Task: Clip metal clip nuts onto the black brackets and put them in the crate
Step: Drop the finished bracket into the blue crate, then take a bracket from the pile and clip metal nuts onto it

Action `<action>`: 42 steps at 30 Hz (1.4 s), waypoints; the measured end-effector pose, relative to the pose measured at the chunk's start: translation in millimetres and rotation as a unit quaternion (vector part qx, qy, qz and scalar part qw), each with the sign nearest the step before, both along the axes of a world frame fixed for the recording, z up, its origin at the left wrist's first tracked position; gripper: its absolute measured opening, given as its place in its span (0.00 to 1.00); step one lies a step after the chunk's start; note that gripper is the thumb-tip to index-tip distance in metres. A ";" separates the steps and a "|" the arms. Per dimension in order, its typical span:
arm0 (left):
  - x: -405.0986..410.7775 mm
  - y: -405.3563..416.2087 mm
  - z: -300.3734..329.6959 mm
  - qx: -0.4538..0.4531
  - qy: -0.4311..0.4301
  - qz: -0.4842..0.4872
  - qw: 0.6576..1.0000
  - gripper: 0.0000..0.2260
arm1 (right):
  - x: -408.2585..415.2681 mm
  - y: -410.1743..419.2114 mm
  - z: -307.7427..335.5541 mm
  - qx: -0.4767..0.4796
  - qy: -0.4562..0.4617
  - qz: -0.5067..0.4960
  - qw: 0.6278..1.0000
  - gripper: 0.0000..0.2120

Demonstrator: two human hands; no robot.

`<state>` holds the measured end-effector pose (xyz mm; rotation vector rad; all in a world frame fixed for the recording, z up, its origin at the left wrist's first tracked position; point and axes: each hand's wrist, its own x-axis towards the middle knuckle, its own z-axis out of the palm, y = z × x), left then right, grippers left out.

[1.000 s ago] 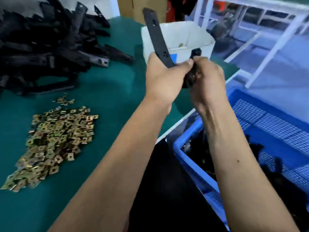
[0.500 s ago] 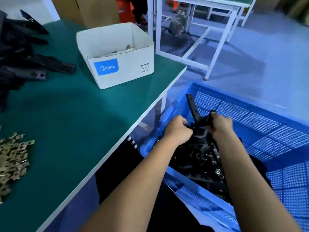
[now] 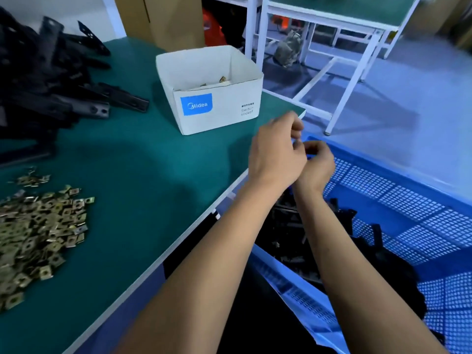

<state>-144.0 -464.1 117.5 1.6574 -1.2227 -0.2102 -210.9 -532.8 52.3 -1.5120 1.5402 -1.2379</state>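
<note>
Green felt bench and blue mesh crate [image 3: 398,200] fill my view; half a second ago both hands held a bracket low in the crate, now my left hand [image 3: 277,149] and right hand [image 3: 318,162] hover at centre, loosely curled, holding nothing. So that piece is delivered onto the matte black brackets [image 3: 293,241] at lower right; next come the brassy square clip nuts [image 3: 38,231] at left and the bare bracket pile [image 3: 51,80] at upper left.

A loose heap of brass-coloured square clip nuts [image 3: 38,236] is spread flat on the green table at the left. Black brackets [image 3: 46,80] are stacked in a tangled pile at the table's far left. Further black brackets are piled inside the blue perforated crate [image 3: 398,200] beside the table.
</note>
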 end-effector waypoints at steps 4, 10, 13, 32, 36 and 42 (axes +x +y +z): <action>57.1 42.7 30.7 -0.117 0.032 0.099 0.988 0.10 | 59.7 46.3 48.6 -0.202 -0.039 0.090 0.974 0.06; 159.1 155.1 26.7 -0.135 0.045 0.296 0.945 0.10 | 177.9 144.5 83.5 -0.197 -0.025 0.370 0.908 0.06; 203.2 231.1 15.6 -0.126 0.018 0.403 0.906 0.07 | 225.8 205.5 83.8 -0.190 0.028 0.496 0.847 0.04; 289.6 532.4 -23.9 -0.070 0.111 0.801 0.584 0.21 | 383.6 501.1 46.6 0.105 0.064 0.844 0.522 0.26; 292.3 531.1 -26.3 -0.094 0.125 0.782 0.603 0.09 | 390.6 505.2 48.2 0.136 0.031 0.824 0.549 0.20; 294.0 528.2 -25.1 -0.195 0.159 0.745 0.618 0.11 | 380.9 504.3 45.0 0.150 0.033 0.782 0.604 0.07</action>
